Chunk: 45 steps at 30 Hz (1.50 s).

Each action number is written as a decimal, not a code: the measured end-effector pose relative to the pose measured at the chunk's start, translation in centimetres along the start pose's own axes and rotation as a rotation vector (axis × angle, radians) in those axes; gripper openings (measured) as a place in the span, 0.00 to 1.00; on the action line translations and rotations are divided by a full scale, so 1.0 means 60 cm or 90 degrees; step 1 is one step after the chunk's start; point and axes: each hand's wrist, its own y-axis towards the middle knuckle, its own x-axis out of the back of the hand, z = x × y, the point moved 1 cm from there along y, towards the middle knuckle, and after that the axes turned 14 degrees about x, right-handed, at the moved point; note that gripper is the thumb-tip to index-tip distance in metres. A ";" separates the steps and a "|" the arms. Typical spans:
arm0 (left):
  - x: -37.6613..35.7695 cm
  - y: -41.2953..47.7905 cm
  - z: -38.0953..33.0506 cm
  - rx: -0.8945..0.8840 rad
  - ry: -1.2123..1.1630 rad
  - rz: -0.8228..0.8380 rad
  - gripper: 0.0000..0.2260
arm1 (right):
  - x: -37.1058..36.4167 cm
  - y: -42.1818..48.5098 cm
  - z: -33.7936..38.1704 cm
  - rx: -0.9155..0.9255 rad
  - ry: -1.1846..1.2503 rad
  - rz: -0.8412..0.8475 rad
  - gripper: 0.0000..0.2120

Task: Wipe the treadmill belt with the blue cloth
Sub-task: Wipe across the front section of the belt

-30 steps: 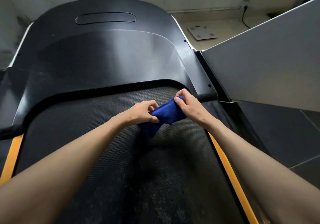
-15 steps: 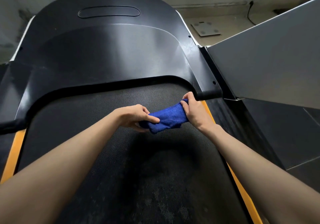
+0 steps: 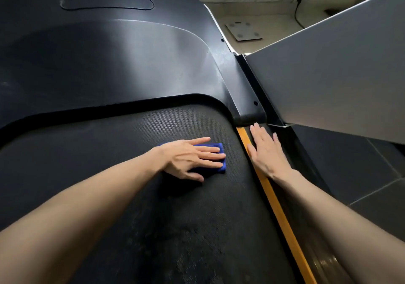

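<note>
The left hand [image 3: 192, 158] lies flat on the blue cloth [image 3: 217, 146], with the fingers straight and close together and the thumb spread out to the near side. The hand presses the cloth down and does not grip it. The cloth is folded small and lies on the treadmill belt [image 3: 109, 152], in the far right part of the belt, near its right edge. Most of the cloth is hidden under the palm and fingers; only its far edge and its right end show beyond the fingertips.

The right hand [image 3: 266, 150] is also flat and holds nothing. Its fingers are straight and point away from the person. It rests on the dark side rail [image 3: 287, 139] of the treadmill, just beside the orange stripe [image 3: 278, 211] that runs along the right edge of the belt. The two hands are near each other but apart, with the stripe between them.

Beyond the belt rises the black motor cover [image 3: 109, 64], smooth and a little shiny. To the right stands a large grey panel [image 3: 339, 75]. Behind it, on the light floor, lies a flat square scale [image 3: 243, 30], and a black cable [image 3: 298, 14] hangs down the wall. Dark floor tiles [image 3: 361, 174] show to the right of the rail.
</note>
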 end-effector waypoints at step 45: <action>-0.027 0.048 -0.036 0.010 -0.246 -0.162 0.18 | -0.039 -0.011 -0.015 0.022 -0.018 -0.089 0.27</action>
